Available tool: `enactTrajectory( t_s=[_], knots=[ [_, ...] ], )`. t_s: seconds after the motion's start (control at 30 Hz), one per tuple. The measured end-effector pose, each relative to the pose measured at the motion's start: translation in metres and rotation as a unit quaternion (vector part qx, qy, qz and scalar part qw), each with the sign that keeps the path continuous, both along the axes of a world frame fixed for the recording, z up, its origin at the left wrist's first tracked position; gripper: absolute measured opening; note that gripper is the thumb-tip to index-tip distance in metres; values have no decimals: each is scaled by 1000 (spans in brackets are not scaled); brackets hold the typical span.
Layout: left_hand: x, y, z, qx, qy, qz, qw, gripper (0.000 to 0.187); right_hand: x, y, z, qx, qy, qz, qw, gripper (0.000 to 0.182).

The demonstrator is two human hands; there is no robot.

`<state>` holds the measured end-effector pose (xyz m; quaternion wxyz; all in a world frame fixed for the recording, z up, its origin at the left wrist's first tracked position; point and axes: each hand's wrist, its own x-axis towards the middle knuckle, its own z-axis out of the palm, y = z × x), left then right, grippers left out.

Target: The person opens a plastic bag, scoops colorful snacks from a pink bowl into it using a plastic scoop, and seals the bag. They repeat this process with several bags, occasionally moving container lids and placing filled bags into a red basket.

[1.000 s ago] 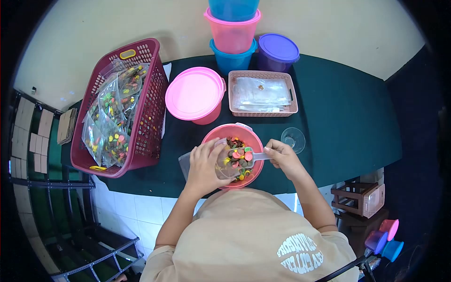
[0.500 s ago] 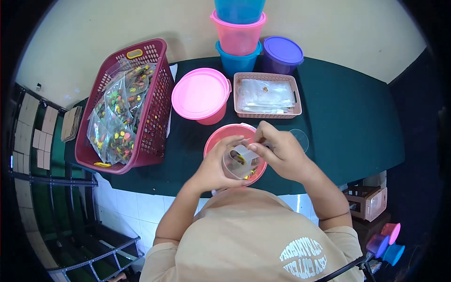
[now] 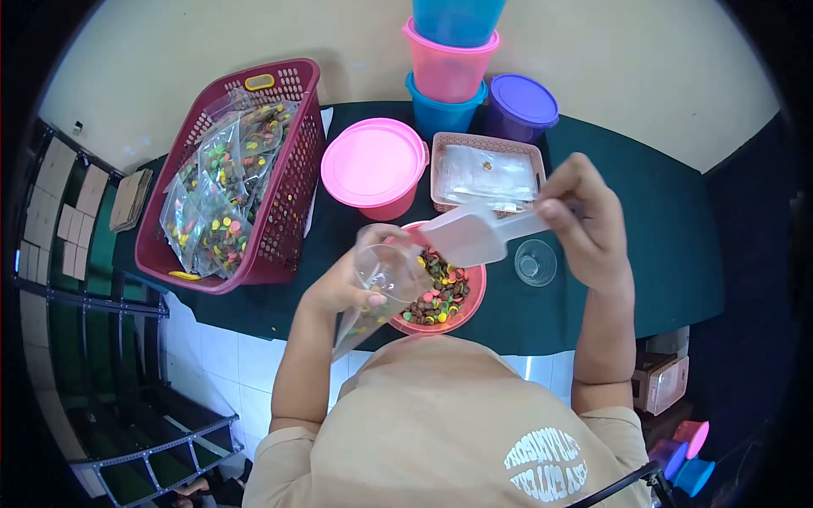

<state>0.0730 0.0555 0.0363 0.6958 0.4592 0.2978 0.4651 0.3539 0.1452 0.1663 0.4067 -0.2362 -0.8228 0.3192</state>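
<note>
My left hand [image 3: 339, 284] is closed around a clear plastic bag [image 3: 360, 322]. A round clear cup-like piece [image 3: 385, 267] sits in the bag's mouth, and some coloured candies show lower down. My right hand [image 3: 584, 224] pinches the handle of a translucent plastic scoop [image 3: 467, 237]. The scoop is tilted above a pink tub [image 3: 479, 296], its open end towards the bag, and no candies show in it. Brown, yellow, green and pink button-shaped candies [image 3: 440, 296] lie in the tub. Right of the tub stands a small clear cup [image 3: 535, 264], near my right forearm.
A maroon basket [image 3: 284, 212] on the left holds several filled candy bags. Behind the tub are a pink lidded tub [image 3: 373, 165] and a beige tray [image 3: 436, 182] of flat clear bags. Stacked tubs [image 3: 449, 72] and a purple tub [image 3: 523, 106] stand at the back.
My right hand has moved right and up, drawing the scoop out of the bag's mouth. My left hand has shifted left with the bag, uncovering the candies in the tub.
</note>
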Motion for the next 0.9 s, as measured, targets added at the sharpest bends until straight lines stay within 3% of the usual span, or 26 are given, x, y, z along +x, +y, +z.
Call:
enactTrajectory(
  t_s=[0.03,0.1,0.17,0.2,0.23,0.33,0.4,0.5,0.57,0.63,0.9],
  knots=[
    [-9,-5,-1,1,50,32,998,97,2,0,-6,-1,-2,3,1000,12],
    [-25,-13,-10,9,93,70,993,90,4,-3,-24,-48,-150,-103,982,13],
    [-34,-16,-22,-37,232,188,954,81,-8,-6,-67,-53,-274,-83,957,19],
    [-34,-15,-25,-87,248,211,942,73,-11,-9,-98,-4,-318,-75,945,19],
    [-34,-15,-33,-89,247,210,942,73,-15,-13,-124,56,-346,-58,935,19],
    [-32,-17,-72,-171,316,223,906,64,-19,-29,-171,95,-409,-18,907,17],
    [-29,-18,-83,-192,274,216,917,62,-23,-35,-180,125,-514,3,848,17],
    [-18,-15,-85,-218,199,219,930,58,-29,-34,-179,172,-540,2,824,16],
    [-12,-12,-81,-216,93,227,945,55,-32,-27,-200,174,-549,-13,818,14],
    [-2,-7,-73,-227,68,210,948,54,-32,-22,-223,176,-557,-32,811,13],
    [17,1,-66,-188,45,199,961,59,-21,-24,-233,-82,-504,-28,859,26]
  ],
)
